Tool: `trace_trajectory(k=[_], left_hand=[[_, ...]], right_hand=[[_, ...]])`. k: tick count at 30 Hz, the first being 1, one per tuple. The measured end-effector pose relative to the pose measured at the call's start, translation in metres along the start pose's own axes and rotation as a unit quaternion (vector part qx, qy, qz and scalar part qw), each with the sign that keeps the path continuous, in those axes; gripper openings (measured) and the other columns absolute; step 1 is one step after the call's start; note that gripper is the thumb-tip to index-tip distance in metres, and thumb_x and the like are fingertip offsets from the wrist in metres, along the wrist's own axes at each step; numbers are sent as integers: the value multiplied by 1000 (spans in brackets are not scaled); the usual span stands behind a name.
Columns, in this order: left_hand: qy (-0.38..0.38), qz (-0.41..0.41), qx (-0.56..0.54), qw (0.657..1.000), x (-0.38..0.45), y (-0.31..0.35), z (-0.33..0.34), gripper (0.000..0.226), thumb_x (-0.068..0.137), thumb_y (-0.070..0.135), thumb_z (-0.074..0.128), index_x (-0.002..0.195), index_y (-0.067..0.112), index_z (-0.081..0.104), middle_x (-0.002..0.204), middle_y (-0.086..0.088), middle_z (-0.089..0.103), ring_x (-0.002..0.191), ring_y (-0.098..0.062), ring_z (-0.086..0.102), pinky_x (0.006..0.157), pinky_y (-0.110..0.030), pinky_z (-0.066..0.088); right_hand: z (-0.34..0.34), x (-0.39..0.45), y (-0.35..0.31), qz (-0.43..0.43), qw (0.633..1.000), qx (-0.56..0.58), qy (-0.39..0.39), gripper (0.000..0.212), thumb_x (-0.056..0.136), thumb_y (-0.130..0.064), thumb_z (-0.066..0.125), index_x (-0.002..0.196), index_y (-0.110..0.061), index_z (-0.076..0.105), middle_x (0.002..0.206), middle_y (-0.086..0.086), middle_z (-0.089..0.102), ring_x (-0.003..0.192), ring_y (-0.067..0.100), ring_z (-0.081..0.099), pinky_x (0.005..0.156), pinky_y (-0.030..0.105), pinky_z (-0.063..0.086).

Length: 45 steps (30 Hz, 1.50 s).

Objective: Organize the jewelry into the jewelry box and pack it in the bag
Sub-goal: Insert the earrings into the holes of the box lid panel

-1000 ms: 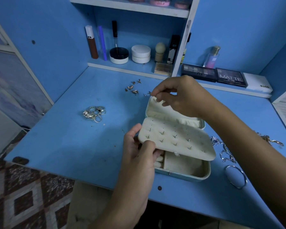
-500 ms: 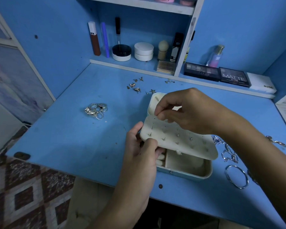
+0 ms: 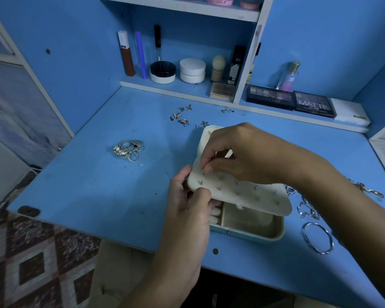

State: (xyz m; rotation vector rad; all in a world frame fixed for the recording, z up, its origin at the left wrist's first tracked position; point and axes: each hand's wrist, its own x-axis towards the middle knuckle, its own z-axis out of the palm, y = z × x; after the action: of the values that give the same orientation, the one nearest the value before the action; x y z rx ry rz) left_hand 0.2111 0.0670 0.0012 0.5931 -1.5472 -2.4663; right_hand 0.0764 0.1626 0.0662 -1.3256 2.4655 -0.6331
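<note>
We see a blue desk (image 3: 80, 185) with shelves (image 3: 187, 84), blue walls (image 3: 71, 52), patterned floor (image 3: 31, 258).

Single head-worn wide-angle view, looking forward and down, close over the blue desk (image 3: 80, 187), shelves (image 3: 187, 87) at the top, floor at lower left

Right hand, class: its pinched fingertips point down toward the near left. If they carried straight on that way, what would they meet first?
Most likely the cream earring panel of the jewelry box. The right hand pinches something small just above the panel's left end, which the left hand holds. Contact can't be judged from this view.
</note>
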Motion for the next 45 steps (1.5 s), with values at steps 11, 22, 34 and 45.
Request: trace_trajectory(k=[11,22,34,45], left_hand=[[1,10,15,1000,2,-4,-2,54,75,22,55,129,28,55,105,4,74,101,-13,70,88,-29,49],[-3,16,9,1000,2,-3,-2,51,76,20,53,127,27,56,102,4,75,96,-9,71,75,-19,53],[-16,5,22,1000,0,1,-1,39,98,1,43,127,23,55,100,5,75,93,-7,71,70,-15,53],[-3,22,-9,1000,0,-2,-1,49,77,15,53,125,23,58,101,1,75,93,-11,72,71,-16,54]], right_hand=[[-1,1,-3,8,1000,-4,-14,9,90,-28,71,87,-36,74,91,-17,66,87,2,61,80,38,53],[-2,3,-9,10,999,-38,-37,8,89,-28,71,88,-35,74,89,-15,66,85,3,60,81,36,52],[-7,3,-16,36,997,-45,-47,5,88,-36,69,86,-36,74,84,-20,69,84,-3,62,83,26,53],[-4,4,-24,22,993,-111,-45,8,85,-35,60,80,-33,66,78,-18,66,79,3,59,80,27,51]])
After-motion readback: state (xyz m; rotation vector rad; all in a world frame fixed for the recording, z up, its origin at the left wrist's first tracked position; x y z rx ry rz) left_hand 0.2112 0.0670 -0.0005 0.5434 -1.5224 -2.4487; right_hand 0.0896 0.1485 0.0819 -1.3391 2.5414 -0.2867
